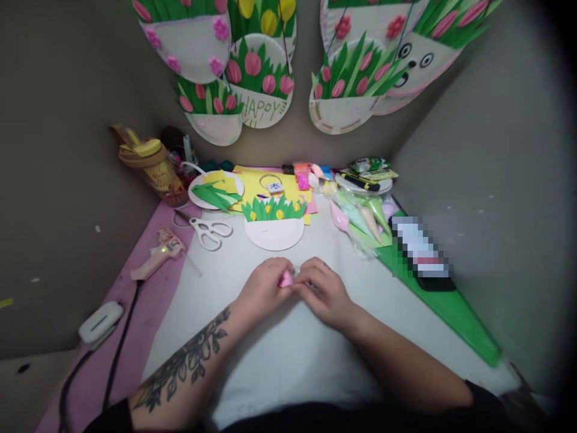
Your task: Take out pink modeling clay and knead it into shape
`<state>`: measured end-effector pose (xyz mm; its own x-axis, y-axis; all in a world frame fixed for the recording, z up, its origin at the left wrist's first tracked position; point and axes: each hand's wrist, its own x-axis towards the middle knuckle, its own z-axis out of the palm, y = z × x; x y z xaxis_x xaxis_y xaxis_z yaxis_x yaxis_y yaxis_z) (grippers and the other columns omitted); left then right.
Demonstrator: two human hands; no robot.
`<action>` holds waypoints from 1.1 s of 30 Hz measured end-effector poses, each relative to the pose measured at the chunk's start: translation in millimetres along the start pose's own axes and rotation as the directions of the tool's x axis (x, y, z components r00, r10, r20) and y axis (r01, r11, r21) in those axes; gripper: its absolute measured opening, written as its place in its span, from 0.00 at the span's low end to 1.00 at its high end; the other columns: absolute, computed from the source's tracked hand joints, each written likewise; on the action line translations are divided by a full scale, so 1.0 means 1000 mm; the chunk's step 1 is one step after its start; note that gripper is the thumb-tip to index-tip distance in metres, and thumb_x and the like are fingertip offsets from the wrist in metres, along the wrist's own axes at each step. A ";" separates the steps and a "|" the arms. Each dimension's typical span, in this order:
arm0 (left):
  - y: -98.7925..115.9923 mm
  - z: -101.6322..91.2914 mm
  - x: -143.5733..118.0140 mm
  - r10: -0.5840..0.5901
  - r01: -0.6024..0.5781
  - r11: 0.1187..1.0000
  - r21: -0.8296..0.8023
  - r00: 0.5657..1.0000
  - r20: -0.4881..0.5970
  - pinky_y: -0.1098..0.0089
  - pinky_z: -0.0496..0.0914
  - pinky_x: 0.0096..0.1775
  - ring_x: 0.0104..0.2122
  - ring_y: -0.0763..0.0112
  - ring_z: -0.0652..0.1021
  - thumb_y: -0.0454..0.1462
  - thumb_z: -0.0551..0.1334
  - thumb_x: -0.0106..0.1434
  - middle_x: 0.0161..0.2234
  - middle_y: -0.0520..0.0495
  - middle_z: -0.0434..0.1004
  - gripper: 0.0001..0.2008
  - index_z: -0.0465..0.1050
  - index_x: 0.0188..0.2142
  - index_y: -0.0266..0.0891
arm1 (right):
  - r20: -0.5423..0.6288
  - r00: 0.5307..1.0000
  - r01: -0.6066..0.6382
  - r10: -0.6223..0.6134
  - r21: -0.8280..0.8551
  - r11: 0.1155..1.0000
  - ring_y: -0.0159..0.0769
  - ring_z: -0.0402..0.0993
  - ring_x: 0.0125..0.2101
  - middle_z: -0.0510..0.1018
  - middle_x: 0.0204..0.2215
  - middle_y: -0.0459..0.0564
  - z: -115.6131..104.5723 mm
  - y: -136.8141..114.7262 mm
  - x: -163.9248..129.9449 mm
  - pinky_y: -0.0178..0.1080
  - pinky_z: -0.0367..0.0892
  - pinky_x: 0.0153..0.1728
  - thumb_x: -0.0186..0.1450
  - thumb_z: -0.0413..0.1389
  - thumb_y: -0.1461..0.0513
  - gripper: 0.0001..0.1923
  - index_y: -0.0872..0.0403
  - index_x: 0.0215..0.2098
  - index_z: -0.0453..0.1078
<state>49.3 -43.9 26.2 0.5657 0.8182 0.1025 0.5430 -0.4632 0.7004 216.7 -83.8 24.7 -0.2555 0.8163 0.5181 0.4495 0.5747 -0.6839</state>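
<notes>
In the middle of the head view, above the white table surface, my left hand (271,278) is closed around a small pink packet (285,278) that looks like soft clay in clear plastic. My right hand (322,287) meets it from the other side, its thumb and fingers pinched at the packet's clear edge. Both hands' fingers hide part of the packet. Just beyond them lies a half paper plate (274,234) with green paper grass and yellow paper flowers along its straight top edge.
At left lie white-handled scissors (211,231), a pink glue gun (160,255) with a black cord and a white case (100,322). A tumbler (151,168) stands behind. Piping bags (360,219), a phone (421,252) and a green sheet (455,319) are right. Paper-plate crafts (265,84) hang above.
</notes>
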 end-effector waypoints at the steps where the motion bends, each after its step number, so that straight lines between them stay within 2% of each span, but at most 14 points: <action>1: 0.001 0.001 0.000 -0.024 0.023 1.000 0.013 1.000 0.010 0.69 0.64 0.32 0.30 0.68 0.71 0.36 0.60 0.56 0.29 0.51 0.71 0.05 0.64 0.30 0.41 | -0.012 1.000 -0.019 0.019 0.001 1.000 0.34 0.66 0.32 0.68 0.27 0.47 0.001 0.000 0.000 0.37 0.64 0.32 0.64 0.51 0.66 0.06 0.51 0.30 0.64; 5: 0.008 0.007 -0.001 -0.089 0.087 0.995 0.039 0.995 0.040 0.69 0.61 0.28 0.26 0.69 0.68 0.33 0.56 0.57 0.26 0.52 0.66 0.07 0.56 0.27 0.43 | -0.016 0.997 -0.080 0.079 -0.134 0.988 0.33 0.63 0.27 0.64 0.24 0.45 0.010 0.003 0.000 0.36 0.61 0.29 0.66 0.47 0.65 0.09 0.51 0.27 0.60; 9: 0.013 0.013 -0.003 -0.117 0.117 0.993 0.001 0.993 0.026 0.69 0.61 0.27 0.24 0.70 0.67 0.32 0.54 0.58 0.25 0.52 0.65 0.08 0.53 0.27 0.44 | -0.012 1.000 -0.018 0.015 -0.405 0.914 0.34 0.62 0.25 0.64 0.25 0.47 0.023 0.009 -0.003 0.36 0.57 0.26 0.66 0.46 0.65 0.09 0.52 0.28 0.61; 12: 0.013 0.009 -0.003 -0.136 0.136 0.991 -0.001 0.990 0.020 0.70 0.61 0.27 0.24 0.70 0.68 0.34 0.55 0.59 0.25 0.53 0.65 0.08 0.54 0.28 0.43 | -0.046 0.999 -0.007 -0.017 -0.476 0.879 0.35 0.61 0.24 0.65 0.25 0.47 0.025 0.014 -0.004 0.37 0.55 0.24 0.66 0.47 0.65 0.08 0.52 0.28 0.62; 15: 0.010 0.000 -0.001 -0.159 0.159 0.987 0.005 0.987 -0.009 0.71 0.62 0.28 0.26 0.70 0.70 0.38 0.57 0.60 0.26 0.53 0.68 0.07 0.58 0.29 0.42 | -0.092 0.992 0.052 -0.087 -0.331 0.942 0.35 0.64 0.27 0.66 0.25 0.47 0.019 0.015 -0.003 0.36 0.59 0.28 0.65 0.48 0.66 0.06 0.52 0.30 0.61; 17: 0.006 -0.004 -0.001 -0.157 0.162 0.983 0.086 0.986 -0.062 0.71 0.63 0.29 0.28 0.69 0.72 0.39 0.60 0.59 0.28 0.52 0.71 0.07 0.61 0.32 0.42 | -0.099 0.990 0.085 -0.103 -0.176 0.981 0.35 0.65 0.30 0.68 0.26 0.47 0.014 0.014 -0.002 0.37 0.62 0.33 0.65 0.48 0.67 0.06 0.52 0.31 0.61; 18: 0.004 -0.005 -0.001 -0.137 0.151 0.975 0.165 0.986 -0.094 0.70 0.63 0.29 0.29 0.68 0.72 0.38 0.60 0.59 0.29 0.51 0.72 0.06 0.63 0.33 0.41 | -0.102 0.992 0.060 -0.070 -0.100 0.993 0.35 0.65 0.31 0.68 0.27 0.47 0.013 0.013 -0.001 0.38 0.62 0.34 0.66 0.49 0.66 0.05 0.52 0.31 0.62; 20: 0.002 -0.004 -0.002 -0.067 0.116 0.926 0.359 0.987 -0.146 0.68 0.62 0.30 0.31 0.65 0.73 0.36 0.59 0.60 0.30 0.48 0.74 0.02 0.65 0.33 0.41 | -0.113 0.990 -0.076 0.080 0.044 0.996 0.34 0.64 0.30 0.68 0.27 0.47 0.012 0.010 0.001 0.37 0.62 0.32 0.66 0.50 0.62 0.05 0.52 0.31 0.63; 23: 0.001 -0.001 -0.003 0.037 0.057 0.852 0.520 0.985 -0.168 0.65 0.63 0.34 0.36 0.61 0.74 0.34 0.56 0.63 0.32 0.45 0.75 0.04 0.68 0.33 0.40 | -0.145 0.942 -0.279 0.302 0.163 0.947 0.32 0.62 0.26 0.66 0.26 0.45 0.013 0.007 0.005 0.36 0.60 0.27 0.65 0.53 0.59 0.07 0.52 0.30 0.64; 25: 0.002 -0.002 -0.002 0.050 0.016 0.890 0.456 0.990 -0.134 0.64 0.63 0.39 0.39 0.61 0.74 0.37 0.57 0.62 0.35 0.46 0.76 0.04 0.69 0.36 0.40 | -0.143 0.948 -0.263 0.284 0.149 0.953 0.31 0.62 0.27 0.66 0.25 0.44 0.010 0.007 0.007 0.36 0.60 0.28 0.64 0.54 0.61 0.07 0.52 0.28 0.63; 27: 0.003 -0.005 -0.002 0.022 -0.007 0.956 0.292 0.998 -0.050 0.66 0.64 0.40 0.40 0.63 0.75 0.40 0.60 0.61 0.39 0.48 0.77 0.09 0.68 0.41 0.41 | -0.082 0.986 -0.133 0.144 0.134 0.982 0.32 0.64 0.29 0.67 0.26 0.45 0.006 0.008 0.008 0.37 0.61 0.31 0.64 0.53 0.64 0.07 0.52 0.28 0.64; 29: 0.005 -0.009 -0.002 -0.025 0.015 0.985 0.173 0.998 0.056 0.69 0.65 0.36 0.37 0.66 0.76 0.43 0.60 0.60 0.39 0.50 0.77 0.11 0.68 0.42 0.43 | -0.014 0.999 -0.030 0.033 0.156 0.987 0.33 0.65 0.31 0.68 0.27 0.45 0.002 0.009 0.008 0.38 0.62 0.34 0.64 0.52 0.65 0.06 0.52 0.29 0.63; 31: 0.007 -0.010 -0.002 -0.086 0.062 0.978 0.198 0.990 0.114 0.69 0.63 0.30 0.33 0.65 0.76 0.44 0.58 0.61 0.34 0.50 0.77 0.09 0.69 0.37 0.42 | -0.004 0.998 -0.054 0.055 0.140 0.989 0.34 0.64 0.31 0.66 0.27 0.45 0.003 0.010 0.007 0.38 0.62 0.33 0.64 0.50 0.66 0.08 0.52 0.27 0.61; 33: 0.009 -0.006 -0.002 -0.139 0.105 0.949 0.298 0.986 0.095 0.69 0.60 0.29 0.31 0.64 0.76 0.42 0.57 0.61 0.31 0.49 0.77 0.07 0.68 0.33 0.42 | -0.020 0.992 -0.126 0.126 0.037 0.991 0.34 0.62 0.29 0.63 0.25 0.45 0.009 0.010 0.006 0.38 0.60 0.31 0.64 0.48 0.67 0.10 0.52 0.26 0.57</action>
<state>49.1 -47.8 36.9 0.5410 0.8386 -0.0631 0.7596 -0.4550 0.4647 211.9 -72.7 16.1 -0.1794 0.8810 0.4377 0.4456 0.4695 -0.7623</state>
